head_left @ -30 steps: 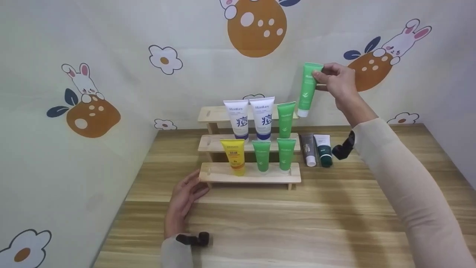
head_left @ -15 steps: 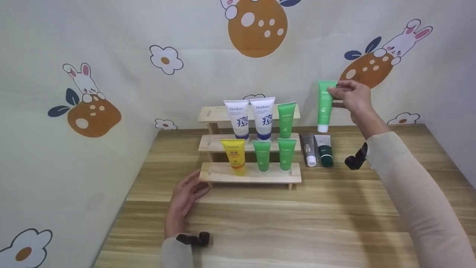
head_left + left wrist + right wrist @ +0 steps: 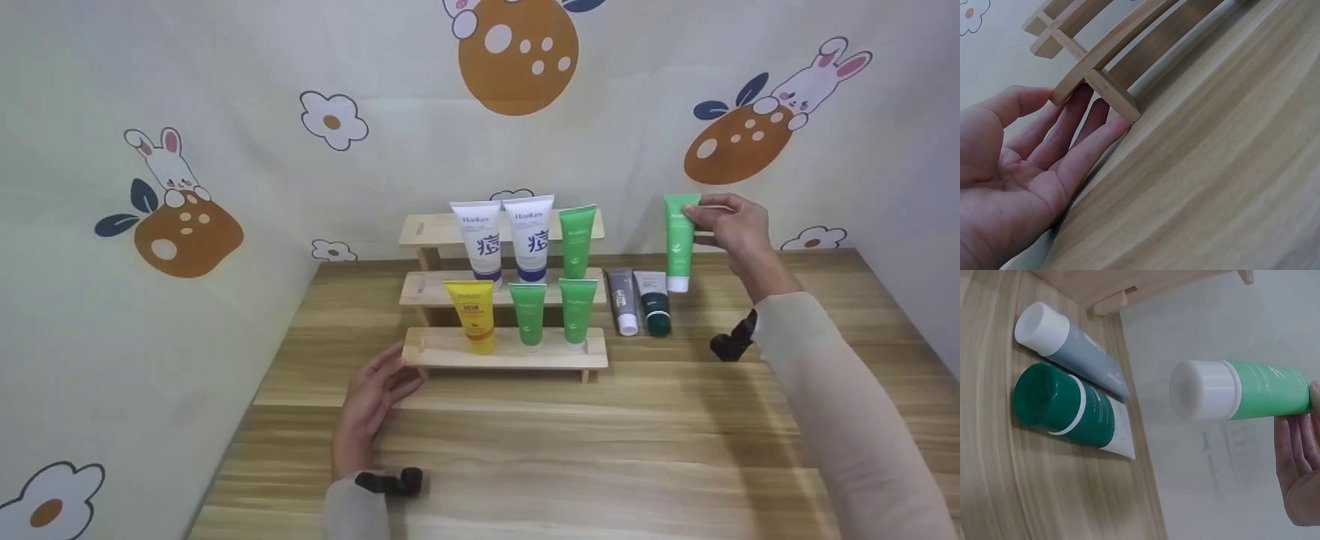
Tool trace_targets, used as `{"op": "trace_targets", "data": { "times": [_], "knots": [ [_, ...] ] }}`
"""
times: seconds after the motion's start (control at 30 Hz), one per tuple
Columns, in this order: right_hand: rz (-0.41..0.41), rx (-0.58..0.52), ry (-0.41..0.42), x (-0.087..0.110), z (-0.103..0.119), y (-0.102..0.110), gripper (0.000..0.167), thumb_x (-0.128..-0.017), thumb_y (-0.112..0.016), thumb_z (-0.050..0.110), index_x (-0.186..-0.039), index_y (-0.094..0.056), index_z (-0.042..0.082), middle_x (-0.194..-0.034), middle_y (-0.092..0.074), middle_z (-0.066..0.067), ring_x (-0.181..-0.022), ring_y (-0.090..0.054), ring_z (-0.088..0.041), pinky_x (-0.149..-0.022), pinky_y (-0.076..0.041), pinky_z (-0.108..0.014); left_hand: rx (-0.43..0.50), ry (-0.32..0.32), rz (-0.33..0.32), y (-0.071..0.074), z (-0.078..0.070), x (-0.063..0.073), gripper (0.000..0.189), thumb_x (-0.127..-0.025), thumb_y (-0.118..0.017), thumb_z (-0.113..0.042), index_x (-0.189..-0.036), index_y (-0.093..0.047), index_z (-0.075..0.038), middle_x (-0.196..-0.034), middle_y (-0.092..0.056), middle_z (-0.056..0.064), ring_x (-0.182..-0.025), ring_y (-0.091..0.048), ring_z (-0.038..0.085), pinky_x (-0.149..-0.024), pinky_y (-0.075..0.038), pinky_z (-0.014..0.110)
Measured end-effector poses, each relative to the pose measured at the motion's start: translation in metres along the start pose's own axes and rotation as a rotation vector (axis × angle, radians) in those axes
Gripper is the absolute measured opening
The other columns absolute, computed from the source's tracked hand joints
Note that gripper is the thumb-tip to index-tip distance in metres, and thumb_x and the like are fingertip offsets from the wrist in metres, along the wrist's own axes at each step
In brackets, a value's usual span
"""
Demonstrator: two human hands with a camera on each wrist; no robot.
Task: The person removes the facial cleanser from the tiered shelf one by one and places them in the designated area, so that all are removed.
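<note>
Bunny-print backdrop behind, wood-grain table under everything. Right hand has a green tube pinched near its flat end, white cap hanging below the fingers, and going by the wrist view it's off the wood. Grey tube and dark green tube lie flat, lower than those fingers and to their left. Left hand has a light hold on the rack: thumb against the bottom shelf, other fingers reaching underneath, one touching the leg. IMO decent brace, just don't nudge it; the standing tubes right of those fingers look tippy. For the held one, I'd pinch firmly enough that it won't swivel, without squishing it, and steer the cap clear of the lying pair.
</note>
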State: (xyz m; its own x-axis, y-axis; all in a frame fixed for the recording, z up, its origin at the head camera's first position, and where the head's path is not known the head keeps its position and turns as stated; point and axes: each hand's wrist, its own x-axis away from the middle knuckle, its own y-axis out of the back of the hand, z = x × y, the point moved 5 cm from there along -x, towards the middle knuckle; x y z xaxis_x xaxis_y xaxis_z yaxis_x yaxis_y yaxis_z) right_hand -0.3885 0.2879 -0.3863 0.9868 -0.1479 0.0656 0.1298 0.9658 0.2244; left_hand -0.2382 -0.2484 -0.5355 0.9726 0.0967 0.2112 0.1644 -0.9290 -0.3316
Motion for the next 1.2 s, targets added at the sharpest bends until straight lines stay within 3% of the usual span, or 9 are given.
{"op": "trace_targets", "data": {
  "times": [0.23,0.43,0.57,0.83,1.0,1.1,1.2],
  "knots": [
    [-0.003,0.012,-0.080,-0.003,-0.025,0.010,0.065,-0.086,-0.073,0.049,-0.138,-0.054,0.014,-0.105,-0.062,0.012,-0.093,-0.065,-0.003,-0.091,-0.060,-0.020,-0.014,0.001,-0.001,-0.001,-0.001,0.000,0.046,-0.100,-0.056,-0.005,-0.144,-0.047,0.005,-0.119,-0.067,0.007,-0.101,-0.070,0.024,-0.096,-0.061,0.046],
    [0.020,0.044,-0.171,-0.005,-0.049,0.014,0.076,-0.086,-0.070,0.054,-0.146,-0.048,0.013,-0.117,-0.057,0.006,-0.101,-0.064,-0.008,-0.110,-0.052,-0.033,-0.023,0.003,-0.008,-0.001,-0.001,0.001,0.047,-0.100,-0.056,-0.006,-0.145,-0.046,0.005,-0.119,-0.067,0.007,-0.102,-0.069,0.024,-0.096,-0.061,0.046],
    [0.038,0.056,-0.220,-0.006,-0.062,0.016,0.082,-0.087,-0.069,0.055,-0.152,-0.042,0.012,-0.121,-0.055,0.003,-0.104,-0.063,-0.010,-0.115,-0.048,-0.037,-0.030,-0.002,-0.001,-0.002,-0.001,0.001,0.047,-0.101,-0.055,-0.007,-0.145,-0.045,0.005,-0.118,-0.068,0.007,-0.104,-0.069,0.024,-0.097,-0.061,0.046],
    [0.036,-0.003,-0.297,-0.009,-0.082,0.012,0.080,-0.088,-0.072,0.048,-0.152,-0.042,0.011,-0.116,-0.056,0.006,-0.114,-0.057,-0.015,-0.118,-0.045,-0.039,-0.052,-0.001,0.015,-0.001,-0.002,0.002,0.049,-0.101,-0.055,-0.006,-0.147,-0.043,0.004,-0.116,-0.066,0.004,-0.101,-0.068,0.021,-0.097,-0.061,0.044],
    [0.029,0.001,-0.342,-0.007,-0.092,0.008,0.078,-0.089,-0.071,0.047,-0.153,-0.041,0.013,-0.132,-0.052,0.000,-0.122,-0.051,-0.018,-0.120,-0.043,-0.039,-0.063,0.006,0.010,-0.001,-0.002,0.001,0.049,-0.101,-0.055,-0.007,-0.147,-0.043,0.004,-0.117,-0.067,0.005,-0.102,-0.068,0.021,-0.097,-0.060,0.044],
    [0.032,0.006,-0.366,-0.006,-0.097,0.005,0.073,-0.092,-0.070,0.044,-0.153,-0.041,0.015,-0.138,-0.049,-0.002,-0.120,-0.051,-0.017,-0.120,-0.043,-0.037,-0.066,0.011,0.003,-0.002,-0.001,0.001,0.049,-0.101,-0.056,-0.008,-0.146,-0.044,0.004,-0.118,-0.067,0.006,-0.103,-0.068,0.022,-0.098,-0.060,0.044],
    [0.032,0.000,-0.371,-0.007,-0.100,0.002,0.070,-0.093,-0.069,0.041,-0.152,-0.042,0.014,-0.131,-0.052,0.001,-0.113,-0.055,-0.013,-0.118,-0.045,-0.035,-0.066,0.009,-0.002,-0.001,-0.001,0.001,0.049,-0.100,-0.057,-0.008,-0.146,-0.045,0.004,-0.119,-0.067,0.007,-0.104,-0.068,0.023,-0.098,-0.060,0.045]
  ]
}}
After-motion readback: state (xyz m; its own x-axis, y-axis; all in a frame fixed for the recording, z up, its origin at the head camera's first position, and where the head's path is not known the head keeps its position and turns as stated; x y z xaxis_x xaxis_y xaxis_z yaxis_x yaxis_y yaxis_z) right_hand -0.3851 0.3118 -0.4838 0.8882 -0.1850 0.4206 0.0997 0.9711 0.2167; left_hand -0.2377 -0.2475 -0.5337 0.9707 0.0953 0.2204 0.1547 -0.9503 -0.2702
